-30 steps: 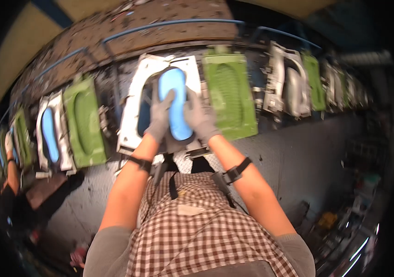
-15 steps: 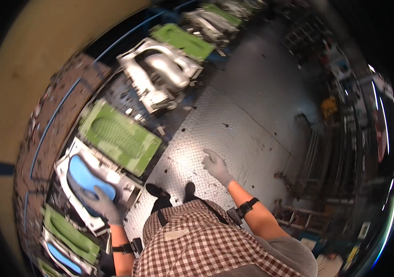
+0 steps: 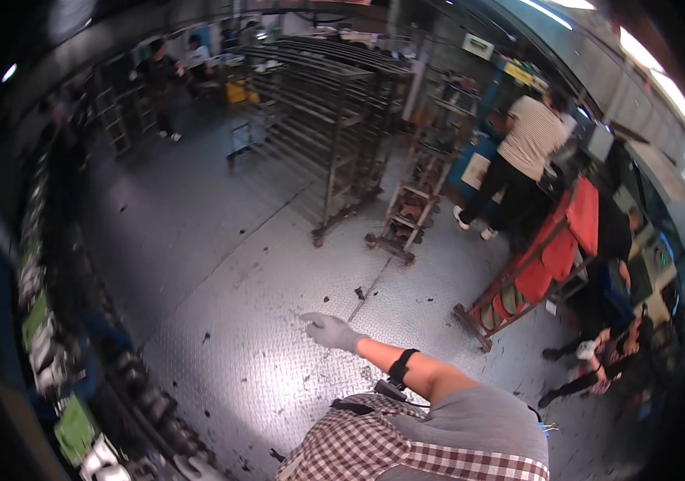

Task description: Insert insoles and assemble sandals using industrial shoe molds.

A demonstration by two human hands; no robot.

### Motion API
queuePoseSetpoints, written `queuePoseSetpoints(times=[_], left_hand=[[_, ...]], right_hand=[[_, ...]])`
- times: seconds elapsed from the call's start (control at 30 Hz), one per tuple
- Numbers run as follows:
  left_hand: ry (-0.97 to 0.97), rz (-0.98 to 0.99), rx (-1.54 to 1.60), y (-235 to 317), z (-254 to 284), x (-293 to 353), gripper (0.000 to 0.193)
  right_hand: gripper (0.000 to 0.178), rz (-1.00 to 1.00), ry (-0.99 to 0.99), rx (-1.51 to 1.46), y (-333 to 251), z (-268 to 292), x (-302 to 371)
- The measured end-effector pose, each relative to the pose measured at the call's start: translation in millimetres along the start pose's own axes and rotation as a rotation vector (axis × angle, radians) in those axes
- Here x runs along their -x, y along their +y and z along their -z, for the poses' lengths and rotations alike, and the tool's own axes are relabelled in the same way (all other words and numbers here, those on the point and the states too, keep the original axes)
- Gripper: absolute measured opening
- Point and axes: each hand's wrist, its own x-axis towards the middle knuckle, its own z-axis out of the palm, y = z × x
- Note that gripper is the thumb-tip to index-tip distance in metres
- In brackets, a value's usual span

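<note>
Swung well round to the right in the head view since half a second ago, now looking out across a patterned metal floor [image 3: 222, 321] rather than down on the row of moulds. Shows the right hand [image 3: 331, 332], grey-gloved, stretched out over that floor much as before, with fingers loosely together, slightly bent and pointing left, gripping nothing visible. Shows the left hand [image 3: 200, 470] only as a blurred grey patch cut by the lower edge, no longer on the blue sole-shaped piece; cannot tell whether spread or pressed together. Last seen, half a second ago, with the blue sole-shaped piece lying in a silver mould under the left hand; cannot tell where now. Leaves, towards the lower left, a green mould plate [image 3: 76, 429] just beside a silver mould [image 3: 102, 458], both in the row now pushed to the left rim. Brings in, fully now, a tall dark rack [image 3: 331, 152], a narrow wheeled trolley [image 3: 418, 192] beside it, red panels [image 3: 547, 268] on a slanted frame, and a person in a striped top [image 3: 533, 136] standing beyond.
</note>
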Motion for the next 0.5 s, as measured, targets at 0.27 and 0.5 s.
queuePoseSetpoints(times=[0.27,0.5], left_hand=[[-0.586,-0.154,-0.071,-41.6,-274.5,-39.7,0.051],[-0.862,-0.092,-0.299,-24.0,-436.8,-112.5,0.050]], right_hand=[[0.046,-0.149,0.404,-0.180,133.7,187.3,-81.0],[0.045,-0.152,0.681,-0.573,139.3,327.3,-113.1]])
